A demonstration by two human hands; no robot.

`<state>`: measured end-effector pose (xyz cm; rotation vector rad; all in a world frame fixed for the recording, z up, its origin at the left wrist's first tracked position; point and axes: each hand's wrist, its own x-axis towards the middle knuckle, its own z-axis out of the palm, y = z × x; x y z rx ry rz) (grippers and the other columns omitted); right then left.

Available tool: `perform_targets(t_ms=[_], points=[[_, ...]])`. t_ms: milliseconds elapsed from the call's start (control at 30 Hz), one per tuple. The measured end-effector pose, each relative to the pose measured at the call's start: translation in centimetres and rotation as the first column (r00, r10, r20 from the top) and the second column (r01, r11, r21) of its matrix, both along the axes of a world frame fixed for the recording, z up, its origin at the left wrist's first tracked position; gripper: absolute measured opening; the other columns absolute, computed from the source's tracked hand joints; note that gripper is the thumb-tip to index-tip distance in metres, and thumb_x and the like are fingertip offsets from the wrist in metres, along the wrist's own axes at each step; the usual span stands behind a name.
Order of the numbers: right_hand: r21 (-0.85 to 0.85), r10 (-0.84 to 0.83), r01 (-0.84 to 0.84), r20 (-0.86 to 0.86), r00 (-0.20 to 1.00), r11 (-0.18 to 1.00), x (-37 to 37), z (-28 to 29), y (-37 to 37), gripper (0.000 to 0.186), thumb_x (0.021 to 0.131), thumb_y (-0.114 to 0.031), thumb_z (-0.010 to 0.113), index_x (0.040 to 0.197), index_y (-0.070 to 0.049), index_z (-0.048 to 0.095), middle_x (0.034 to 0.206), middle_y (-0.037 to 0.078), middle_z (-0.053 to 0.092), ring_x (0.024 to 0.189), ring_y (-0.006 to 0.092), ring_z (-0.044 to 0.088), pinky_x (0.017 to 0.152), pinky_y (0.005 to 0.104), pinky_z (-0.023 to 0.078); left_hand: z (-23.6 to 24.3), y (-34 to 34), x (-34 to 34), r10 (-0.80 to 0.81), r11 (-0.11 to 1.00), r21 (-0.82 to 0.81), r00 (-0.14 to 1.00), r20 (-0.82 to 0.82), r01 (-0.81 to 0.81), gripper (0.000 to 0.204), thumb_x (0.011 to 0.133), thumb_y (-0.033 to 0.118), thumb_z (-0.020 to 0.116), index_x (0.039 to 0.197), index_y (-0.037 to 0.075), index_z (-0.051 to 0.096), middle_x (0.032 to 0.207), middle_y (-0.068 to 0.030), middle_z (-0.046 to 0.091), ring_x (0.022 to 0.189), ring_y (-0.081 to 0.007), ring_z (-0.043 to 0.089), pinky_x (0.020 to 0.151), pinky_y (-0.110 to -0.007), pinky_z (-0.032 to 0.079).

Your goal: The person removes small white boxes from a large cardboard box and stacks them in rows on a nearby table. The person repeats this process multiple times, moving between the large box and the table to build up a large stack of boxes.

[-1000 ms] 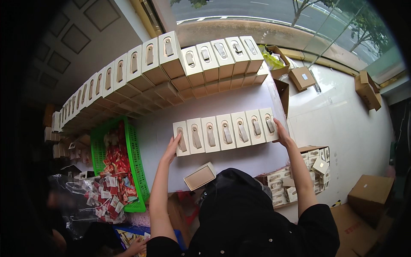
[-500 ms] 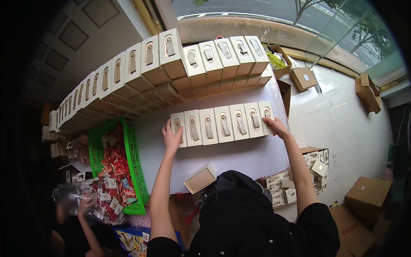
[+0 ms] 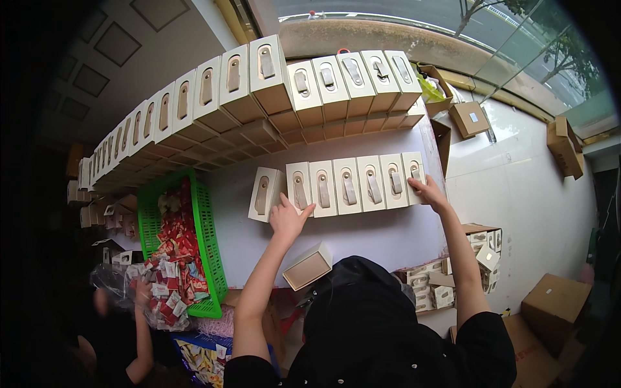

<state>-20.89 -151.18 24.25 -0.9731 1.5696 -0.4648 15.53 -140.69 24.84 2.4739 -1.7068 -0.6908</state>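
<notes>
A row of cream gift boxes, each with an oval cutout and a grey strap, stands on the white tabletop [image 3: 259, 249]. My left hand [image 3: 289, 220] grips the row's left-end box [image 3: 298, 178], fingers along its left side and thumb across its lower front. My right hand [image 3: 429, 192] holds the right-end box [image 3: 411, 161], fingertips near its strap and the rest of the hand at its right side. Just left of the row, a single matching box [image 3: 262, 194] stands slightly turned, with a gap beside it. Nearer my body, another box [image 3: 308, 266] lies at an angle.
A long stacked bank of similar boxes [image 3: 236, 97] curves along the far and left sides. At left, a green basket [image 3: 208, 258] holds red packets; a co-worker's hand [image 3: 143, 294] is by a clear bag of sachets [image 3: 167, 291]. A carton of boxes [image 3: 427, 291] stands at lower right.
My left hand has moved right, from the leftmost box to the one beside it. That leftmost box now stands apart from the row. My right hand stays at the right end.
</notes>
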Motion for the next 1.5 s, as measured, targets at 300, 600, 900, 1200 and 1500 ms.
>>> perform_targets(t_ms=[300,600,900,1200,1500], points=[[0.011,-0.006,0.004,0.234,0.972,1.000,-0.9,-2.9,-0.6,0.039,0.081,-0.026,0.062,0.109,-0.002,0.051,0.094,0.004,0.059,0.078,0.0109,0.055,0.067,0.0263,0.047,-2.3,-2.1,0.7,0.282,0.934,0.130,0.460,-0.842,-0.333,0.086,0.066,0.035,0.077,0.128,0.000,0.030,0.122,-0.0152,0.047,0.111,-0.0237,0.048,0.092,-0.035,0.040],[-0.025,-0.132,0.144,0.270,0.954,0.989,-6.4,-0.6,2.1,0.040,0.080,-0.028,0.063,0.109,-0.004,0.050,0.085,-0.001,0.052,0.070,0.0067,0.043,0.063,0.0215,0.039,-0.1,-1.5,-3.5,0.010,0.984,-0.080,0.503,-0.864,-0.158,0.095,0.065,0.030,0.077,0.136,0.002,0.021,0.126,-0.0144,0.046,0.115,-0.0236,0.047,0.096,-0.033,0.037],[-0.160,-0.263,0.289,0.162,0.951,0.944,-12.8,10.1,1.2,0.034,0.077,-0.046,0.061,0.071,-0.015,0.049,0.062,-0.007,0.036,0.054,0.0035,0.031,0.049,0.0170,0.027,14.7,-7.1,-8.5,-0.212,0.957,-0.287,0.759,-0.616,0.034,0.107,0.064,0.047,0.073,0.140,0.002,0.011,0.123,-0.0207,0.048,0.111,-0.0305,0.052,0.090,-0.036,0.042],[-0.290,-0.047,0.075,0.103,0.994,0.954,-8.4,21.8,-14.6,0.088,0.070,-0.062,0.057,0.133,-0.005,0.033,0.122,0.024,0.044,0.099,0.0331,0.056,0.070,0.0432,0.053,22.2,-20.1,-4.7,-0.233,0.938,-0.338,0.576,-0.783,-0.080,0.079,0.070,0.041,0.072,0.128,0.002,0.036,0.112,-0.0150,0.055,0.101,-0.0225,0.056,0.088,-0.033,0.044],[-0.133,0.189,-0.198,-0.079,0.979,0.971,-3.0,21.2,-24.2,0.098,0.061,-0.067,0.058,0.134,-0.007,0.032,0.127,0.023,0.038,0.113,0.0403,0.044,0.079,0.0542,0.049,20.7,-23.3,-2.6,0.040,0.984,-0.095,0.710,-0.703,-0.149,0.067,0.079,0.040,0.064,0.128,0.003,0.035,0.115,-0.0148,0.052,0.100,-0.0219,0.056,0.062,-0.033,0.055]])
